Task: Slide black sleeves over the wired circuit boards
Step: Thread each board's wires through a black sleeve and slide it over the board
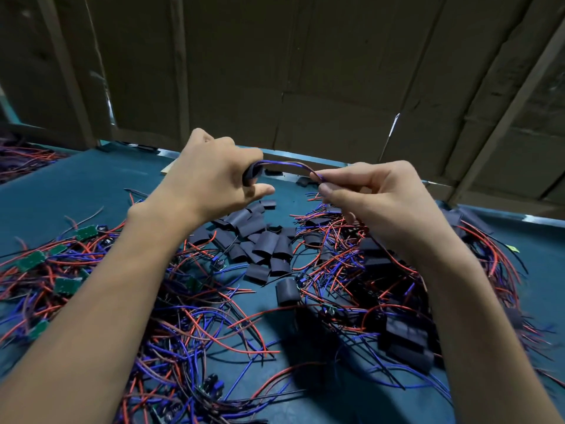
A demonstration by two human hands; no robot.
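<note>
Black sleeve (251, 172), frame centre: gripped in left hand (214, 175); right hand (363, 194) pinches its wire bundle (293, 165). Sleeved boards (406, 341) lower right; bare boards (30, 261) left; loose sleeves (260, 243) remain. Partly done.

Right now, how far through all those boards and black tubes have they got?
Done: a heap of sleeved boards lies at the right. In hand: the left hand grips a black sleeve while the right hand pinches its wire bundle. Left: bare green boards at the left and empty sleeves mid-table. Roughly halfway, I'd guess.
</note>
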